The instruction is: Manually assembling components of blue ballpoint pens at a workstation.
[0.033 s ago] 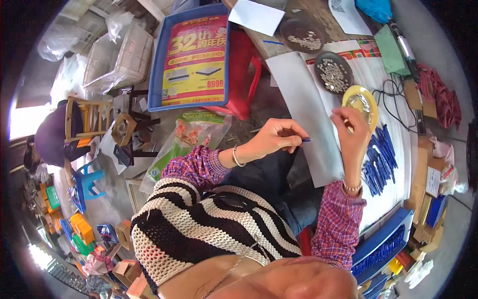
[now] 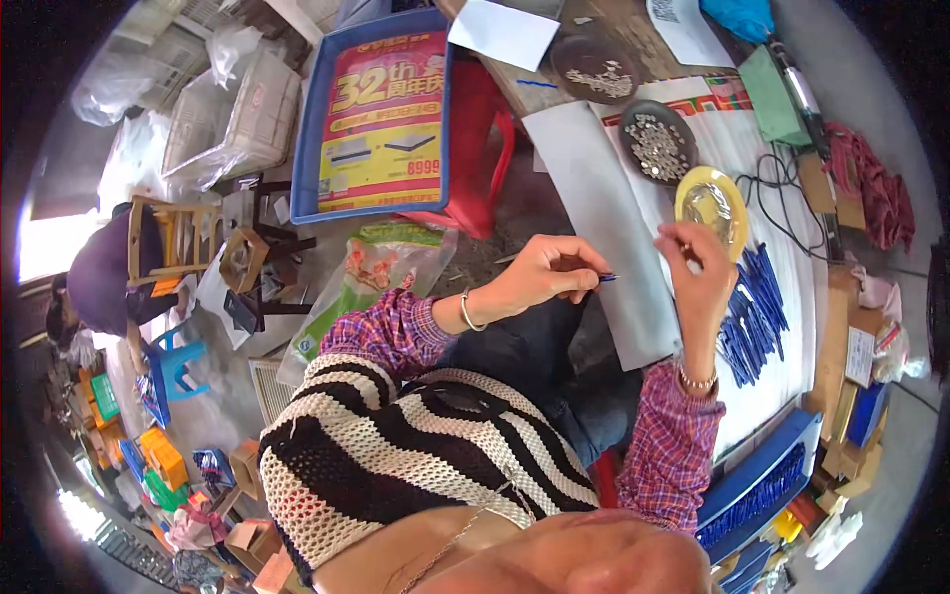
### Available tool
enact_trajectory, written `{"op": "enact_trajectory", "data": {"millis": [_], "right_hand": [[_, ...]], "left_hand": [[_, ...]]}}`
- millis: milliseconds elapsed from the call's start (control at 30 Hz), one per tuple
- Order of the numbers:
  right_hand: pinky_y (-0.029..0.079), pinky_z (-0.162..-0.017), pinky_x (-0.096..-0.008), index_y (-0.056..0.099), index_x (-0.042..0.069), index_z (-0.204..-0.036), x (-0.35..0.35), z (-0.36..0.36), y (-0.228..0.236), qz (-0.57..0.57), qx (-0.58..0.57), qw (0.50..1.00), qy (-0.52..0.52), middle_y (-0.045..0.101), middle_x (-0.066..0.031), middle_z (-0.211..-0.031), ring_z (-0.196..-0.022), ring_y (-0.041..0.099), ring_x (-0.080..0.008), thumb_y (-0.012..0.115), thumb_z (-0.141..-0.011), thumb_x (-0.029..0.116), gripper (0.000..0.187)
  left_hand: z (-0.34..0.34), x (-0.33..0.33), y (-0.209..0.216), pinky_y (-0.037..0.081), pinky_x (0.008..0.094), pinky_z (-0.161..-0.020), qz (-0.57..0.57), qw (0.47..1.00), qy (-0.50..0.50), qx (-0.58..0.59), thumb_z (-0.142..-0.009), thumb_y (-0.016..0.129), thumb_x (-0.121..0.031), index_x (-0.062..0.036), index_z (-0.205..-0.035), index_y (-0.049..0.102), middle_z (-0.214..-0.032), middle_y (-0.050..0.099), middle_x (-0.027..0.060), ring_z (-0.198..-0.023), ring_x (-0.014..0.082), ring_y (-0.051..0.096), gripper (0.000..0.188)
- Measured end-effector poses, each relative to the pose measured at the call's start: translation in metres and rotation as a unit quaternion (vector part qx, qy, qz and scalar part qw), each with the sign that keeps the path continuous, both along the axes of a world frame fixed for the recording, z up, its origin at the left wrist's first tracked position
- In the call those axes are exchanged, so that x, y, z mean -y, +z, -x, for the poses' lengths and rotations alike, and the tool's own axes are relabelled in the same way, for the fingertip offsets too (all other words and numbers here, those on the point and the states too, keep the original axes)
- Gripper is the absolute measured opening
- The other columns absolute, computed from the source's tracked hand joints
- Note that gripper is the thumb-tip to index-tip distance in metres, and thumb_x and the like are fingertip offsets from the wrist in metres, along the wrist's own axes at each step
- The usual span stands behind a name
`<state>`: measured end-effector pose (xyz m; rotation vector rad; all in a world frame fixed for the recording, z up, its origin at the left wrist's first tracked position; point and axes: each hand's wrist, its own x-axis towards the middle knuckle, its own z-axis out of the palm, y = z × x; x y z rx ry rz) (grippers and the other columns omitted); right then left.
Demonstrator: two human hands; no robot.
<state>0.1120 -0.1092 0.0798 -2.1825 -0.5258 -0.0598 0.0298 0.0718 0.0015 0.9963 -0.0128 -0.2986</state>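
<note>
Above my lap, my left hand (image 2: 542, 277) pinches a small dark blue stick (image 2: 607, 277); only its tip shows past the thumb and forefinger. My right hand (image 2: 701, 259) is raised over the table's near part, its fingers curled in toward the thumb. What its fingertips hold, if anything, is too small to make out. Right behind that hand lies a yellow dish (image 2: 734, 213) with something clear and shiny in it. A dark round dish (image 2: 683, 129) of small silvery pieces stands beyond. To the right of my right wrist lies a pile of blue sticks (image 2: 754, 322).
Another dark dish (image 2: 569, 64) with pale bits sits farther back. A grey sheet (image 2: 594, 213) lies along the table's left edge. On the right are a green box (image 2: 777, 99), black cables (image 2: 782, 203) and a blue tray (image 2: 737, 535) of blue sticks. Left stands another blue tray (image 2: 305, 148).
The whole view has shifted very slightly. Both hands keep nearly the same place and pose.
</note>
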Motion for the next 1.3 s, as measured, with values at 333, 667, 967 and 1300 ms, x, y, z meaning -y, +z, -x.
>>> {"op": "enact_trajectory", "data": {"millis": [333, 667, 967, 1300], "right_hand": [[0.047, -0.068, -0.0217, 0.066, -0.002, -0.086, 0.071, 0.088, -0.004, -0.126, -0.164, 0.974, -0.09, 0.063, -0.0062, -0.088, -0.079, 0.059, -0.0117, 0.066, -0.075, -0.004, 0.011], [0.049, -0.074, -0.0227, 0.058, -0.001, -0.093, 0.101, 0.142, -0.023, -0.401, -0.279, 0.861, -0.14, 0.062, -0.0046, -0.087, -0.08, 0.06, -0.0104, 0.068, -0.078, -0.003, 0.018], [0.05, -0.073, -0.0224, 0.054, 0.001, -0.096, 0.114, 0.163, -0.035, -0.443, -0.243, 0.842, -0.187, 0.061, -0.0042, -0.086, -0.079, 0.061, -0.0113, 0.067, -0.076, -0.008, 0.025], [0.05, -0.07, -0.0224, 0.054, 0.002, -0.093, 0.123, 0.171, -0.041, -0.44, -0.231, 0.843, -0.207, 0.061, -0.004, -0.084, -0.076, 0.06, -0.0106, 0.067, -0.077, -0.005, 0.022]], "left_hand": [[-0.008, 0.047, 0.016, 0.043, 0.0211, -0.06, -0.015, 0.996, -0.085, 0.015, -0.087, 0.059, -0.004, 0.0005, -0.099, 0.062, -0.079, 0.062, 0.0042, -0.066, 0.0082, 0.053, 0.014], [0.003, 0.094, 0.023, 0.04, 0.0196, -0.054, -0.063, 0.983, -0.166, 0.035, -0.084, 0.059, 0.0, 0.0002, -0.098, 0.064, -0.075, 0.06, 0.0031, -0.061, 0.0081, 0.054, 0.015], [0.017, 0.123, 0.035, 0.043, 0.0207, -0.057, -0.101, 0.967, -0.232, 0.012, -0.083, 0.06, 0.001, -0.0002, -0.096, 0.064, -0.078, 0.062, 0.003, -0.063, 0.0094, 0.056, 0.014], [0.023, 0.134, 0.035, 0.043, 0.0181, -0.057, -0.088, 0.966, -0.242, 0.032, -0.085, 0.061, -0.004, -0.0004, -0.096, 0.065, -0.079, 0.062, 0.0002, -0.065, 0.0055, 0.056, 0.012]]}}
